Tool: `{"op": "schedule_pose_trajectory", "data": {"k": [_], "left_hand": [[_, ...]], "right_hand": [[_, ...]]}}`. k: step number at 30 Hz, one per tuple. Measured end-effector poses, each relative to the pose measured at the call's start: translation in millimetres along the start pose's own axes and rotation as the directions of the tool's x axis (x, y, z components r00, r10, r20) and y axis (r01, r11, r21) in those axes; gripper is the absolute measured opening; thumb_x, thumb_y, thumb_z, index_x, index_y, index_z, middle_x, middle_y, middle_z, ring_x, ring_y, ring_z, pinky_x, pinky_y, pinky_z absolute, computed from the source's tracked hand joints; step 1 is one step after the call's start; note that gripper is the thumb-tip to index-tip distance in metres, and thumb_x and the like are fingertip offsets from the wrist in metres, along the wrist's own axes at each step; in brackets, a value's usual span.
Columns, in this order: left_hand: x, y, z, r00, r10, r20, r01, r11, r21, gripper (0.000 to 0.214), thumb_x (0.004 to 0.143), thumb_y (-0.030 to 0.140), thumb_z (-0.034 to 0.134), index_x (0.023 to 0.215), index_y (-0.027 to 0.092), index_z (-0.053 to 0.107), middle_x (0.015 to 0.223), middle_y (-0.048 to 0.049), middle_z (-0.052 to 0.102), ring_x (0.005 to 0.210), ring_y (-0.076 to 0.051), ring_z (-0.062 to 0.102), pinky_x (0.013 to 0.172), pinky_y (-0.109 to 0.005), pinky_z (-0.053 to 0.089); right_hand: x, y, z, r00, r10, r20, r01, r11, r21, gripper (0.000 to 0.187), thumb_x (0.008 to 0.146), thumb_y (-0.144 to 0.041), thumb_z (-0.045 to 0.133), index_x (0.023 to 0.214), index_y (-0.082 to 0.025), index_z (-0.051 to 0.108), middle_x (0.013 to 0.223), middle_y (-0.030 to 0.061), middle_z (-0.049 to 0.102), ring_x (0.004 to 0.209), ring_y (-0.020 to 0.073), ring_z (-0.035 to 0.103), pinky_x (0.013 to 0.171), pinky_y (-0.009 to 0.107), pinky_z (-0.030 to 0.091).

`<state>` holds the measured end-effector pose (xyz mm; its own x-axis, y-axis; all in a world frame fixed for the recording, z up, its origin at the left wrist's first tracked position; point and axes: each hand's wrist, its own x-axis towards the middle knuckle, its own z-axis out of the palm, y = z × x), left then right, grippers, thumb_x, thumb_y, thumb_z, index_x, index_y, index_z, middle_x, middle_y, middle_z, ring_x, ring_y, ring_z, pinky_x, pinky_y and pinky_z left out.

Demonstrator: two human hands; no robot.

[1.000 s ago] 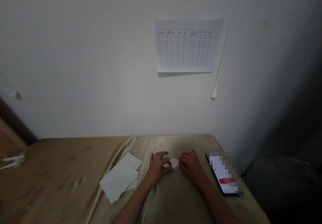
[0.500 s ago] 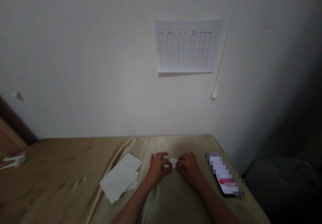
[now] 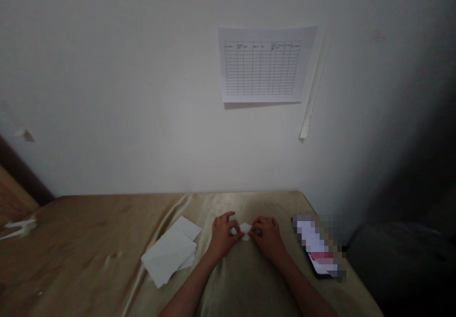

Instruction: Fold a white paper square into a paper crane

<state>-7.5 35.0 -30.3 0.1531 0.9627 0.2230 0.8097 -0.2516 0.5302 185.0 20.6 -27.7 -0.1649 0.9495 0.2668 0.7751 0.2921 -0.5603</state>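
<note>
A small folded piece of white paper (image 3: 245,229) lies on the tan cloth-covered table (image 3: 89,241). My left hand (image 3: 223,237) pinches its left side with curled fingers. On the paper's right side my right hand (image 3: 266,235) pinches it the same way. Most of the paper is hidden between the fingertips.
A loose stack of white paper sheets (image 3: 170,253) lies left of my hands. A phone with a lit screen (image 3: 315,250) rests near the table's right edge. A printed grid sheet (image 3: 262,65) hangs on the white wall behind. The table's right edge drops into dark space.
Both hands have closed in on the small paper and shifted slightly away from me; less of the paper shows between the fingers than a second ago.
</note>
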Motion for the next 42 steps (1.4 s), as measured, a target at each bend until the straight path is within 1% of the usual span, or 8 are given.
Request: {"op": "schedule_pose_trajectory", "data": {"k": [4,6,14,21,24,31,36,42], "left_hand": [[1.2,-0.8,0.1,1.000,-0.010,0.003,0.010,1.000,0.009,0.025,0.069,0.030,0.082,0.093,0.032,0.075,0.139,-0.0024,0.056,0.127,-0.028,0.049,0.112,-0.049,0.030],[1.3,-0.6,-0.3,1.000,-0.016,0.021,0.015,1.000,0.019,0.027,0.070,0.030,0.081,0.096,0.034,0.075,0.141,-0.0017,0.054,0.129,-0.028,0.048,0.112,-0.048,0.029],[1.2,4.5,-4.6,0.997,-0.035,0.076,0.030,0.997,0.065,0.026,0.073,0.032,0.079,0.098,0.039,0.075,0.145,0.0002,0.049,0.134,-0.028,0.042,0.113,-0.046,0.027],[1.3,2.8,-3.1,0.998,-0.017,0.066,0.012,0.997,0.077,0.018,0.075,0.032,0.078,0.092,0.037,0.076,0.147,0.0010,0.047,0.132,-0.027,0.044,0.112,-0.045,0.029],[2.7,1.2,-1.4,0.998,-0.015,0.069,0.009,0.996,0.085,0.019,0.074,0.032,0.078,0.092,0.036,0.076,0.147,0.0012,0.047,0.133,-0.028,0.043,0.112,-0.045,0.029],[0.9,3.2,-1.3,0.999,-0.005,0.049,0.001,0.996,0.092,0.019,0.073,0.034,0.078,0.092,0.036,0.076,0.147,0.0018,0.048,0.131,-0.028,0.044,0.112,-0.046,0.029],[-1.8,5.1,-1.3,0.999,0.014,0.037,-0.018,0.994,0.105,0.017,0.074,0.037,0.077,0.091,0.035,0.075,0.145,0.0026,0.050,0.131,-0.028,0.043,0.113,-0.049,0.027],[0.4,3.7,-4.5,0.995,0.024,0.093,-0.034,0.993,0.110,0.019,0.075,0.032,0.075,0.094,0.036,0.074,0.145,0.0041,0.052,0.133,-0.028,0.042,0.113,-0.049,0.027]], "right_hand": [[-0.3,-3.6,2.1,1.000,0.013,-0.015,-0.014,0.999,-0.036,0.009,0.085,-0.027,0.062,0.081,-0.026,0.070,0.102,0.0004,0.067,0.107,0.0207,0.055,0.108,0.041,0.021],[0.2,-3.7,3.9,1.000,0.018,-0.016,-0.019,0.999,-0.048,0.008,0.084,-0.028,0.063,0.081,-0.026,0.070,0.103,0.0009,0.066,0.106,0.0211,0.055,0.107,0.041,0.022],[3.9,-5.2,6.5,0.998,0.055,-0.012,-0.056,0.994,-0.090,0.005,0.080,-0.028,0.065,0.080,-0.026,0.069,0.101,0.0019,0.065,0.107,0.0221,0.054,0.106,0.039,0.023],[4.9,-6.7,6.6,0.996,0.087,-0.007,-0.087,0.993,-0.078,0.004,0.078,-0.028,0.066,0.077,-0.025,0.068,0.101,0.0023,0.065,0.107,0.0226,0.053,0.106,0.039,0.023],[5.7,-6.5,6.9,0.995,0.096,-0.001,-0.096,0.992,-0.082,0.005,0.078,-0.028,0.066,0.076,-0.024,0.067,0.103,0.0033,0.065,0.108,0.0229,0.054,0.106,0.039,0.023],[3.2,-7.8,8.4,0.997,0.069,-0.020,-0.071,0.990,-0.124,0.009,0.082,-0.031,0.063,0.085,-0.026,0.069,0.103,0.0037,0.065,0.108,0.0237,0.053,0.108,0.041,0.021],[2.4,-8.1,7.9,0.998,0.065,-0.008,-0.066,0.990,-0.128,0.010,0.082,-0.036,0.066,0.086,-0.027,0.069,0.104,0.0038,0.064,0.108,0.0239,0.053,0.108,0.042,0.022],[3.4,-4.7,5.7,0.997,0.074,0.017,-0.073,0.995,-0.075,0.012,0.082,-0.032,0.065,0.092,-0.029,0.069,0.109,0.0025,0.064,0.113,0.0236,0.051,0.108,0.040,0.022]]}}
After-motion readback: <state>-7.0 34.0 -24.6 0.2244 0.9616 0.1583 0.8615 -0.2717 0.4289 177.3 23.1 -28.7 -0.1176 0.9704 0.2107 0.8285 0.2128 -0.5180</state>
